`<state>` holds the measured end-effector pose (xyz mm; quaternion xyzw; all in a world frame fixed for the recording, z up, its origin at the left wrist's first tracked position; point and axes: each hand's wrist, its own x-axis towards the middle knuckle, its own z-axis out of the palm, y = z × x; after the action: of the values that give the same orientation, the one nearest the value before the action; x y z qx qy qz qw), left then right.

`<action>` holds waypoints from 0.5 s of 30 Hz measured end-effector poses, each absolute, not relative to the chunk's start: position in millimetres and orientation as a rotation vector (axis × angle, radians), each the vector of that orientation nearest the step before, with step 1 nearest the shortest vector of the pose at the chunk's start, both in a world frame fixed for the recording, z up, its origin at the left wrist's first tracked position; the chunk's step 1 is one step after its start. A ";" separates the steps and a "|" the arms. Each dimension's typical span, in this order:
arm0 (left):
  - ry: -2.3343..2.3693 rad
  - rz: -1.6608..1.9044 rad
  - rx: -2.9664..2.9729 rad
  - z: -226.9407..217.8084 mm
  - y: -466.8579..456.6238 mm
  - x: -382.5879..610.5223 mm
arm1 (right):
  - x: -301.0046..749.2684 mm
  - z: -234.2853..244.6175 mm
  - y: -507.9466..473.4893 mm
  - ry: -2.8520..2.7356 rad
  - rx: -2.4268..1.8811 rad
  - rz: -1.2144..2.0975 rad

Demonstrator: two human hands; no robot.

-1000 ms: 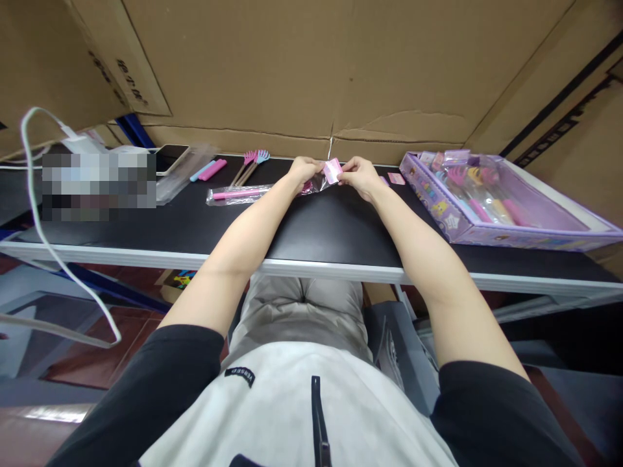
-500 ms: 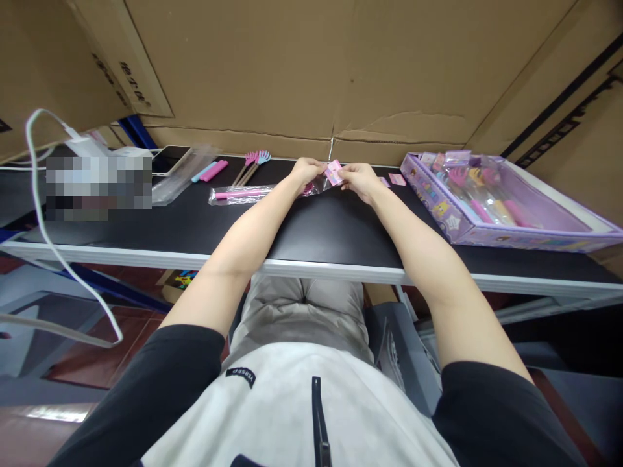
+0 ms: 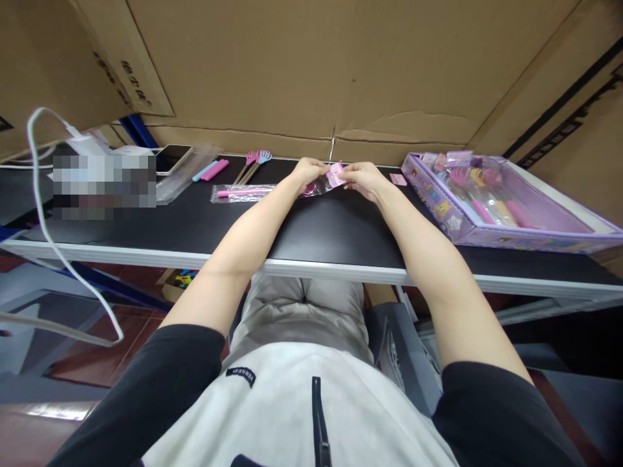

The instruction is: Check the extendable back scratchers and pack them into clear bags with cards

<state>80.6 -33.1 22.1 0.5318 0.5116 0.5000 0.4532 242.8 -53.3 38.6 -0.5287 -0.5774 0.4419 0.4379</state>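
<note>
My left hand (image 3: 306,172) and my right hand (image 3: 363,179) meet at the far side of the black table (image 3: 185,224). Both pinch a small clear plastic bag (image 3: 318,187) with something pink inside and a small pink card (image 3: 335,175) at its top. The fingers of both hands are closed on it. Just left of my left hand lies another clear bag (image 3: 241,192) holding a pink pen-like stick.
A purple tray-like box (image 3: 525,237) of toy items sits at the right. Pink and blue sticks (image 3: 209,170), two small brush-like toys (image 3: 254,162), empty clear sleeves (image 3: 178,181), a phone (image 3: 171,157) and a white cable (image 3: 43,220) lie at the left. Cardboard (image 3: 311,71) walls the back.
The pink card has been lowered slightly and turned between my fingers, now showing a printed face; both hands stay together at the same spot.
</note>
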 end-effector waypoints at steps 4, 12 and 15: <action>1.255 1.238 1.287 28.9 -41.4 81.8 | 244.6 38.2 -53.3 -1.451 -1.304 1.108; 1.225 1.254 1.266 27.4 -38.8 81.8 | 241.1 32.8 -48.9 -1.438 -1.320 1.065; 1.211 1.262 1.253 25.6 -36.3 81.4 | 240.8 32.4 -48.2 -1.411 -1.321 1.068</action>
<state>81.4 -36.3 25.6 0.5126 0.4953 0.5161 0.4750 240.8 -48.2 32.4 -0.5341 -0.5707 0.4320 0.4499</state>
